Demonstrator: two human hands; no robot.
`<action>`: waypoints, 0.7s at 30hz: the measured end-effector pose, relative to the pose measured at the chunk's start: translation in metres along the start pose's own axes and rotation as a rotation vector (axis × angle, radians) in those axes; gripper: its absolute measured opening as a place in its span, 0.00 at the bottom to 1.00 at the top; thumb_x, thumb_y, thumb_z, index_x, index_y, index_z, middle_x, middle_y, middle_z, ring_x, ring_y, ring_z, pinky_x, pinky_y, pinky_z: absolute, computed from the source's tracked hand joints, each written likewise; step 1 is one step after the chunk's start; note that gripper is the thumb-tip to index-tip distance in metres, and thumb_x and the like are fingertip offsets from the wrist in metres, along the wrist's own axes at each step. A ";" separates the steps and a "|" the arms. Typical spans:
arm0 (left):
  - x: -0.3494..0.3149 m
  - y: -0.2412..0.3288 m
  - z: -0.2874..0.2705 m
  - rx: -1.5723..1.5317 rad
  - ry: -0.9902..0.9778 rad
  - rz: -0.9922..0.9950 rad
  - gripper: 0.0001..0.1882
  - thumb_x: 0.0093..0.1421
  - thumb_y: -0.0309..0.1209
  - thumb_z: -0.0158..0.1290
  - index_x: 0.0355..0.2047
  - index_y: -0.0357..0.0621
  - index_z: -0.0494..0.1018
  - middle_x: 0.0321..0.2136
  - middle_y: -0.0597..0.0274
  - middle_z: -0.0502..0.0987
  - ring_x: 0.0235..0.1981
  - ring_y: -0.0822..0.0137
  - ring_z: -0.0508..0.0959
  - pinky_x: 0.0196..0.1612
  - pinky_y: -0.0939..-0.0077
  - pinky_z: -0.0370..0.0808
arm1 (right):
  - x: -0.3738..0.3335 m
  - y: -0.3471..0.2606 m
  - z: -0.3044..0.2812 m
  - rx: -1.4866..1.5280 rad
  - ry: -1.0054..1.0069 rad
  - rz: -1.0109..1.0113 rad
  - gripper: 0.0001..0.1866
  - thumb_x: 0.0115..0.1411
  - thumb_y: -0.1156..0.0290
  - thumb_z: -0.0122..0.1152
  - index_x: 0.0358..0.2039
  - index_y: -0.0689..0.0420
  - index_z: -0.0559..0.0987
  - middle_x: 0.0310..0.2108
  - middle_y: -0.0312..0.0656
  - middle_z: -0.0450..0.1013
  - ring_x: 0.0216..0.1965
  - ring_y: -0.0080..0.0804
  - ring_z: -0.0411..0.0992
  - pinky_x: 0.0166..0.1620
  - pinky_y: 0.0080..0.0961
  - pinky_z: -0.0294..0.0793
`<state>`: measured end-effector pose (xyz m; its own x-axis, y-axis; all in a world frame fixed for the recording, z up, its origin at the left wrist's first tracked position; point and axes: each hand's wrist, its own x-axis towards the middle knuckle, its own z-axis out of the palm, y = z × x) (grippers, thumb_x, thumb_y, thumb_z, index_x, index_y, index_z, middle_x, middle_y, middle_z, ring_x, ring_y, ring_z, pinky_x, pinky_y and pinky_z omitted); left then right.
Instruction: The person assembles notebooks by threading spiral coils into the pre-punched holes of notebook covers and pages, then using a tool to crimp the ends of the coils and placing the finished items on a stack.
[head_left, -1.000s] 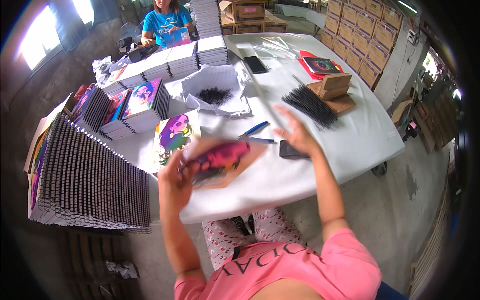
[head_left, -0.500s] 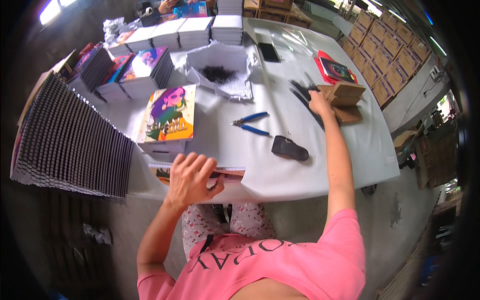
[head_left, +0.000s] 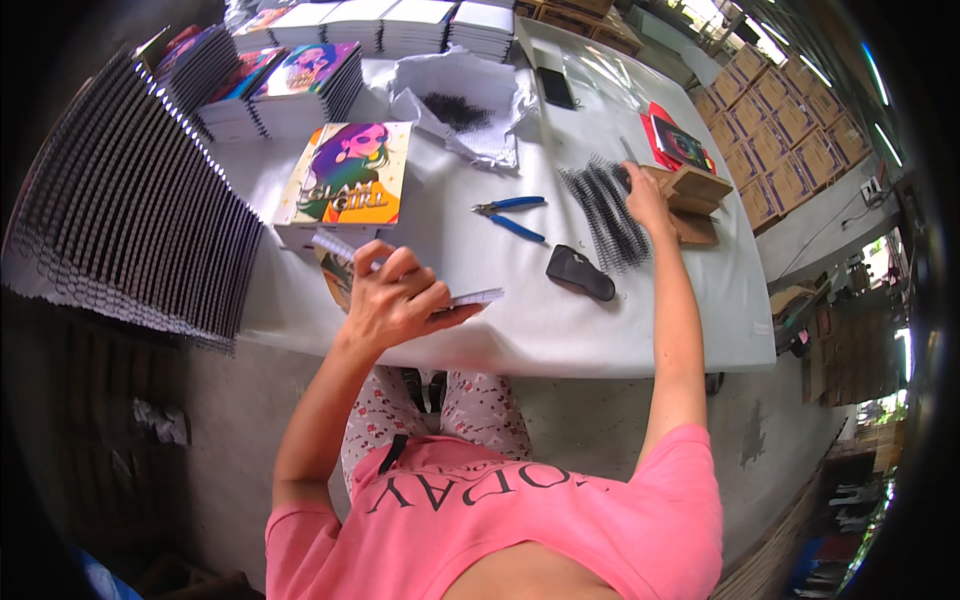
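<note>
Above the table's near edge, my left hand (head_left: 388, 300) is closed around a book (head_left: 478, 298), whose white page edges show on both sides of my fingers. My right arm reaches far over the table. Its hand (head_left: 648, 200) pinches at the far end of a bunch of black spiral binding coils (head_left: 605, 220), beside a wooden stand (head_left: 697, 203); how many coils it grips is hidden. Between my hands lie blue-handled cutters (head_left: 515, 220) and a black case-like piece (head_left: 580, 274). Just beyond my left hand is a stack of books (head_left: 350, 185) with a colourful illustrated cover.
A tall leaning row of black-coiled books (head_left: 130, 210) fills the left. Further back are more book stacks (head_left: 300, 85) and a crumpled white wrapper (head_left: 460, 105) holding black bits. A phone (head_left: 555, 88) and a red packet (head_left: 672, 140) lie on the far right side. Cartons (head_left: 780, 120) stand beyond.
My left hand has lifted the book off the table's near edge and tilted it. My right hand stays by the wooden stand, and the coils beside it now lie spread wider.
</note>
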<state>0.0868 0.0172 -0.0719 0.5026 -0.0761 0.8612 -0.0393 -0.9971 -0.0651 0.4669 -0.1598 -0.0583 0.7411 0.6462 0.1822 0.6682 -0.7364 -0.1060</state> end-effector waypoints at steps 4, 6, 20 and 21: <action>-0.015 0.007 0.006 0.080 0.021 -0.059 0.25 0.35 0.56 0.63 0.26 0.54 0.71 0.24 0.72 0.66 0.35 0.68 0.67 0.50 0.56 0.51 | -0.033 -0.048 -0.036 -0.095 -0.036 0.101 0.31 0.51 0.82 0.43 0.57 0.47 0.58 0.49 0.49 0.68 0.51 0.46 0.66 0.51 0.34 0.66; -0.020 0.018 0.003 0.081 -0.073 -0.210 0.29 0.34 0.58 0.62 0.30 0.53 0.70 0.27 0.68 0.65 0.39 0.65 0.66 0.54 0.51 0.47 | -0.054 -0.067 -0.046 0.216 -0.148 0.028 0.31 0.52 0.81 0.45 0.58 0.46 0.58 0.47 0.47 0.69 0.48 0.42 0.68 0.50 0.33 0.66; -0.016 0.051 0.023 0.127 0.069 -0.521 0.33 0.36 0.60 0.60 0.25 0.46 0.60 0.32 0.58 0.61 0.53 0.52 0.62 0.58 0.36 0.30 | -0.191 -0.156 -0.038 0.925 0.040 -0.345 0.13 0.49 0.77 0.63 0.37 0.54 0.80 0.29 0.35 0.72 0.30 0.24 0.69 0.34 0.19 0.69; -0.016 0.051 0.023 0.132 0.069 -0.519 0.33 0.36 0.59 0.60 0.25 0.46 0.60 0.32 0.58 0.61 0.51 0.53 0.63 0.58 0.36 0.31 | -0.190 -0.158 -0.037 0.907 0.072 -0.362 0.13 0.48 0.78 0.64 0.37 0.54 0.81 0.29 0.36 0.72 0.30 0.25 0.69 0.34 0.19 0.69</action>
<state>0.0972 -0.0322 -0.1005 0.3692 0.4221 0.8279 0.3101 -0.8958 0.3184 0.2185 -0.1739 -0.0396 0.4955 0.7670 0.4077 0.6734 -0.0427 -0.7381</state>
